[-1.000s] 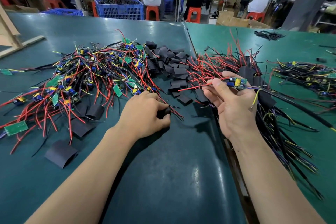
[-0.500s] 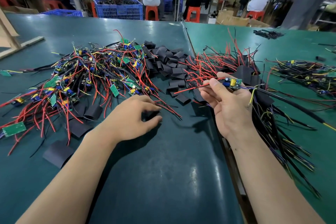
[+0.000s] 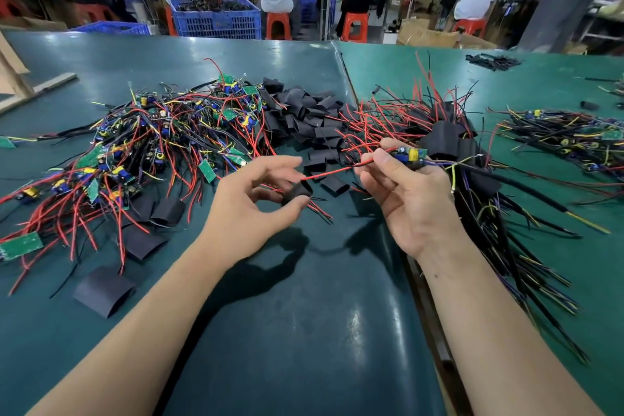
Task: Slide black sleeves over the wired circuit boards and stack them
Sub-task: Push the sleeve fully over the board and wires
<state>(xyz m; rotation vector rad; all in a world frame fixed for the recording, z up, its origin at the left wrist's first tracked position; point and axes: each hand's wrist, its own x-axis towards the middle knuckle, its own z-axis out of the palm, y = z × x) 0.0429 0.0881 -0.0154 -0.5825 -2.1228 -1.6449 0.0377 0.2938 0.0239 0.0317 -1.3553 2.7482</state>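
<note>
Green table (image 3: 304,331) strewn with unsleeved boards (image 3: 152,145), loose sleeves (image 3: 310,125).

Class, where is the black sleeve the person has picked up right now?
In the head view, the black sleeve sits centre frame, pinched by the left hand, just left of the right hand holding the circuit board.
</note>
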